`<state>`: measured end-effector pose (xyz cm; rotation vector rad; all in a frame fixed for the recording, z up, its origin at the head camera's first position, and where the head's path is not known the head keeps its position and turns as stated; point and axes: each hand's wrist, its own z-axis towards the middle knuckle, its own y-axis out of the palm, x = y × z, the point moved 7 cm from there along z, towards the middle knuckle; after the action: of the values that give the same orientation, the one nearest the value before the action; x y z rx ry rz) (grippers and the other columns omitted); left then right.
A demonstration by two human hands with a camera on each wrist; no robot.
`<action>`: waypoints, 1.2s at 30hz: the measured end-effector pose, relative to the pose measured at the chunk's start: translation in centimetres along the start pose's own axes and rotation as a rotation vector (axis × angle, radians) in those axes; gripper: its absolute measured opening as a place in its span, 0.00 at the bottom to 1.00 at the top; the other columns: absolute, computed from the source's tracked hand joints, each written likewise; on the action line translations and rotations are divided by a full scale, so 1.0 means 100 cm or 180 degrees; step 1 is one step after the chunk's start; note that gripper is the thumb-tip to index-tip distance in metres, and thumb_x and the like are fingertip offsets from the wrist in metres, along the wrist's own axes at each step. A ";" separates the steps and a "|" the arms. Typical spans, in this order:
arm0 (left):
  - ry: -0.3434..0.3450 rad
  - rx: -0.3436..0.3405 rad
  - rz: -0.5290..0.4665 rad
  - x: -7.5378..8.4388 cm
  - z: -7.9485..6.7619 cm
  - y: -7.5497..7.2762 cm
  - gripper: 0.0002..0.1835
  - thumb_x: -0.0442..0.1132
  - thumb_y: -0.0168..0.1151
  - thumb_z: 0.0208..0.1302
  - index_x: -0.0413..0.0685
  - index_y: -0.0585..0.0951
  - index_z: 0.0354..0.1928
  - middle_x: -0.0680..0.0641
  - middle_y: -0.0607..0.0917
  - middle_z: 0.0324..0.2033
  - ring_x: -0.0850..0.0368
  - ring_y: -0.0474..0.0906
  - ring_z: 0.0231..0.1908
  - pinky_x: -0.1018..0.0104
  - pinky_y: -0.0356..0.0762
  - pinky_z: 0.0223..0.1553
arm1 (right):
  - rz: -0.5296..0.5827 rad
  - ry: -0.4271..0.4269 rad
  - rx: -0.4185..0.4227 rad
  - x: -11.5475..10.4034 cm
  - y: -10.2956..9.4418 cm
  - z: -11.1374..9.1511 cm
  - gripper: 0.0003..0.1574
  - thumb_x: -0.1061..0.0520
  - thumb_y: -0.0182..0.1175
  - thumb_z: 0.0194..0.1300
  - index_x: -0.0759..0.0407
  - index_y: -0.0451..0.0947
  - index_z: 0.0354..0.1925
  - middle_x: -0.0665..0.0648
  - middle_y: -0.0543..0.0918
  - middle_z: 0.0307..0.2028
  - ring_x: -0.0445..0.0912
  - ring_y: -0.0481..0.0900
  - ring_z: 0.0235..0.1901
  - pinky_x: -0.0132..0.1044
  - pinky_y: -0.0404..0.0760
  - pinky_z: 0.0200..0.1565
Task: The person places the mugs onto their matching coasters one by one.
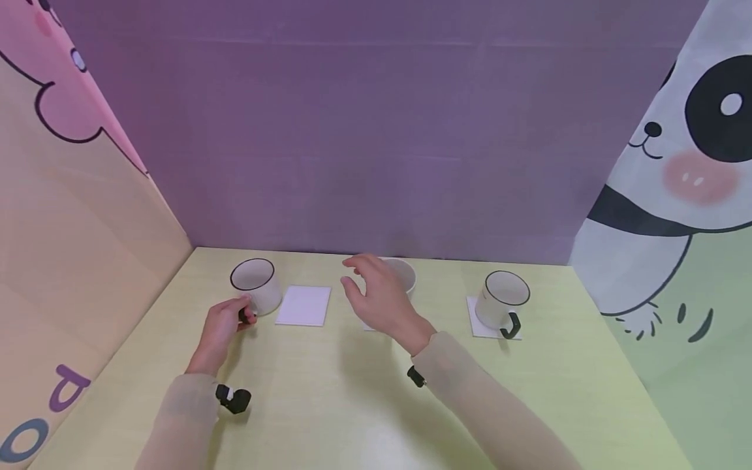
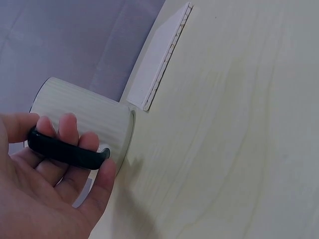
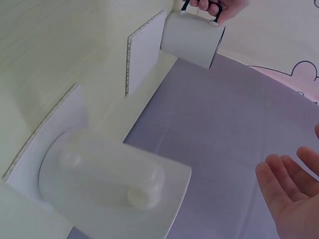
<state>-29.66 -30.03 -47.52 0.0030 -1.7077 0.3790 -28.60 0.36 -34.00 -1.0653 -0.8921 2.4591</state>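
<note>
My left hand (image 1: 220,329) grips the black handle (image 2: 67,151) of a white mug (image 1: 266,295) with a dark rim at the left of the table. Several fingers pass through the handle. Just right of this mug lies a square white coaster (image 1: 303,305) with nothing on it. My right hand (image 1: 384,297), fingers loosely bent and thumb apart, hovers over the middle and partly hides an all-white mug (image 1: 405,273) in the head view. In the right wrist view, this mug's white handle (image 3: 114,172) faces the camera, and the mug stands on a coaster (image 3: 62,122), apart from the hand.
At the right, another white mug (image 1: 495,307) with a dark rim and black handle stands on a white coaster (image 1: 478,331). A purple cloth backdrop (image 1: 382,143) closes off the table's back edge. Printed panels with cartoon animals flank both sides of the pale table (image 1: 317,405).
</note>
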 end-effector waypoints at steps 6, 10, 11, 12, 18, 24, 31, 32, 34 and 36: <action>-0.0036 -0.0029 0.0020 0.003 -0.002 0.001 0.23 0.47 0.45 0.82 0.29 0.76 0.42 0.51 0.78 0.30 0.59 0.76 0.34 0.67 0.78 0.43 | 0.0004 0.0092 -0.0153 -0.007 0.016 0.010 0.20 0.54 0.55 0.74 0.61 0.78 0.59 0.56 0.80 0.58 0.50 0.80 0.52 0.43 0.77 0.56; -0.0073 -0.0046 0.0035 0.002 -0.003 0.001 0.24 0.48 0.44 0.82 0.31 0.76 0.42 0.50 0.77 0.31 0.57 0.75 0.36 0.67 0.77 0.43 | -0.0063 0.0163 -0.0229 -0.006 0.029 0.017 0.21 0.54 0.55 0.74 0.60 0.78 0.60 0.55 0.80 0.58 0.49 0.79 0.52 0.43 0.78 0.54; -0.0073 -0.0047 0.0037 0.001 -0.002 0.001 0.24 0.48 0.44 0.82 0.31 0.76 0.42 0.50 0.77 0.31 0.57 0.75 0.36 0.67 0.77 0.43 | -0.0094 0.0175 -0.0252 -0.006 0.032 0.019 0.21 0.54 0.55 0.74 0.60 0.78 0.60 0.55 0.80 0.58 0.48 0.79 0.52 0.43 0.78 0.54; -0.0077 -0.0046 0.0043 0.001 -0.002 0.001 0.24 0.48 0.44 0.82 0.31 0.76 0.42 0.50 0.77 0.31 0.57 0.75 0.36 0.67 0.77 0.43 | -0.0127 0.0189 -0.0269 -0.005 0.036 0.021 0.21 0.53 0.55 0.74 0.60 0.78 0.60 0.55 0.80 0.58 0.48 0.79 0.52 0.42 0.78 0.54; -0.0028 -0.0014 0.0055 0.002 -0.002 0.000 0.24 0.48 0.44 0.82 0.31 0.76 0.40 0.50 0.78 0.30 0.57 0.75 0.35 0.67 0.77 0.43 | -0.0305 0.0417 -0.0513 0.006 0.058 0.027 0.24 0.50 0.53 0.75 0.58 0.76 0.63 0.53 0.77 0.62 0.48 0.78 0.57 0.44 0.79 0.54; 0.0001 -0.0009 0.0021 0.002 -0.002 0.001 0.23 0.47 0.45 0.81 0.33 0.77 0.37 0.51 0.78 0.27 0.58 0.75 0.34 0.67 0.77 0.41 | -0.0554 0.0552 -0.0720 0.019 0.082 0.032 0.24 0.49 0.52 0.76 0.56 0.75 0.64 0.54 0.76 0.64 0.50 0.74 0.62 0.45 0.79 0.55; 0.0009 0.0018 -0.0046 0.001 -0.001 0.000 0.22 0.45 0.46 0.81 0.33 0.77 0.35 0.51 0.78 0.27 0.59 0.75 0.33 0.66 0.77 0.41 | -0.0737 0.0659 -0.0937 0.032 0.102 0.036 0.25 0.49 0.52 0.76 0.57 0.75 0.65 0.55 0.76 0.64 0.51 0.74 0.62 0.46 0.80 0.55; 0.0005 0.0016 -0.0048 0.001 0.000 0.000 0.22 0.46 0.47 0.81 0.34 0.77 0.34 0.51 0.78 0.26 0.59 0.75 0.33 0.66 0.77 0.41 | -0.0775 0.0688 -0.0980 0.034 0.104 0.036 0.25 0.48 0.52 0.76 0.57 0.75 0.65 0.55 0.76 0.64 0.51 0.74 0.62 0.46 0.80 0.55; 0.0004 0.0024 -0.0051 0.000 0.000 0.000 0.22 0.46 0.47 0.81 0.34 0.77 0.34 0.51 0.78 0.26 0.58 0.75 0.33 0.65 0.77 0.42 | -0.0852 0.0723 -0.1077 0.039 0.111 0.034 0.26 0.48 0.52 0.77 0.57 0.74 0.65 0.55 0.76 0.64 0.51 0.73 0.63 0.46 0.80 0.55; 0.0003 0.0026 -0.0036 0.000 0.000 0.000 0.23 0.46 0.47 0.81 0.35 0.77 0.33 0.51 0.78 0.27 0.58 0.75 0.33 0.65 0.77 0.42 | -0.0943 0.0730 -0.1158 0.045 0.118 0.032 0.26 0.47 0.52 0.77 0.57 0.74 0.66 0.55 0.75 0.65 0.52 0.73 0.63 0.46 0.79 0.56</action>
<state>-29.63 -30.03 -47.50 0.0186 -1.7045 0.3776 -34.46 -7.61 -42.43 -1.2000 -1.3435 1.9341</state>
